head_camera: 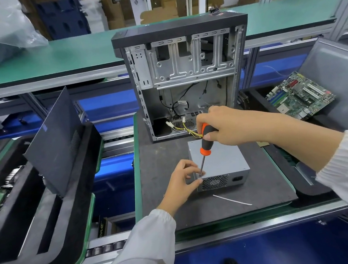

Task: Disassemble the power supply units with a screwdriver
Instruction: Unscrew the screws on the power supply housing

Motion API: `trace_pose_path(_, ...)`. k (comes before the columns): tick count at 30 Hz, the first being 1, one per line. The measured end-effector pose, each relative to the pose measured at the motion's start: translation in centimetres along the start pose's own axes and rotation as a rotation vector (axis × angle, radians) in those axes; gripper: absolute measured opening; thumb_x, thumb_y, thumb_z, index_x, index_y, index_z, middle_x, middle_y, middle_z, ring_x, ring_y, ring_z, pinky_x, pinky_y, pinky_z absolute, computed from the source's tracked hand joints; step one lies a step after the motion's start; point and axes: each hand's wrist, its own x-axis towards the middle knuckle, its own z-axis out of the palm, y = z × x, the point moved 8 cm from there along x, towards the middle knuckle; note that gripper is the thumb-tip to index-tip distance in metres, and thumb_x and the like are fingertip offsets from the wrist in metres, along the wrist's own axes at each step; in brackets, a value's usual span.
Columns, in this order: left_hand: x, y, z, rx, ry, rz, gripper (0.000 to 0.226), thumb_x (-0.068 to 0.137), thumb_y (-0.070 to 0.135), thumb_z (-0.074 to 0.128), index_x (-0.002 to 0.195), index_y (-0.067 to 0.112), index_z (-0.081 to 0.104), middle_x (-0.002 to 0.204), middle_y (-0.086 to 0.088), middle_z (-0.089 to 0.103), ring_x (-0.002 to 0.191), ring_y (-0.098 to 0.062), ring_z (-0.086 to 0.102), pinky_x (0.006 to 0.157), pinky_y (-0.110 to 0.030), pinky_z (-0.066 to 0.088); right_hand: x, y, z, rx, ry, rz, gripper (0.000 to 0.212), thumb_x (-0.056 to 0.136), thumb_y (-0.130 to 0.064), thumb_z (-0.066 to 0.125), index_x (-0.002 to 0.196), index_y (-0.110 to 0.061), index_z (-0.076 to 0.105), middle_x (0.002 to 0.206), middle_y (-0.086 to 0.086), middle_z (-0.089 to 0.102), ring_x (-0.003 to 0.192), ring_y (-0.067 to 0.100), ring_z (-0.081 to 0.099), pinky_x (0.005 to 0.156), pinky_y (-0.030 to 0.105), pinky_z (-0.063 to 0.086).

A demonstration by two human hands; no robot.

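A grey metal power supply unit [224, 161] lies on the dark mat [160, 158], its fan grille facing me. My right hand [223, 125] grips the orange-and-black handle of a screwdriver [205, 143]. The shaft slants down to the unit's near left top corner. My left hand [183, 181] holds that corner, thumb and fingers pinching around the screwdriver tip. Yellow and black cables run from the unit's far end into the open computer case [183, 76] standing behind it.
A white cable tie [231, 199] lies on the mat in front of the unit. A green motherboard [298, 95] rests in a tray at the right. A black side panel [54, 142] leans in a foam tray at the left.
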Motion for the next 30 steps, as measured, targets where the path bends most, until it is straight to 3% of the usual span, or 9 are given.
trace_pose_path(5,0.0,0.1,-0.1,-0.001,-0.005,0.01,0.022,0.086,0.011,0.072,0.108,0.014,0.073,0.115,0.003,0.052,0.11,-0.009,0.05,0.084,-0.003,0.039,-0.1,0.1,0.0,-0.001,0.003,0.004,0.011,0.097,-0.028,0.051,0.102,-0.034,0.042,0.088,-0.011,0.033,0.077,0.01,0.045,0.062,0.027,0.033)
trace_pose_path(21,-0.1,0.2,-0.1,0.007,-0.026,0.001,0.024,0.087,0.011,0.071,0.111,0.012,0.071,0.12,0.001,0.051,0.112,-0.01,0.049,0.087,-0.005,0.041,-0.1,-0.1,0.0,-0.062,0.008,0.043,0.015,0.099,-0.026,0.047,0.114,-0.023,0.048,0.086,-0.009,0.03,0.082,0.018,0.05,0.071,0.031,0.041)
trace_pose_path(30,-0.2,0.1,-0.1,-0.005,-0.036,0.015,0.019,0.085,0.011,0.073,0.104,0.011,0.072,0.12,0.0,0.052,0.112,-0.011,0.05,0.085,-0.004,0.04,-0.2,-1.2,1.1,-0.103,-0.076,-0.027,0.008,0.098,-0.029,0.048,0.106,-0.027,0.046,0.089,-0.01,0.032,0.093,0.022,0.051,0.076,0.034,0.042)
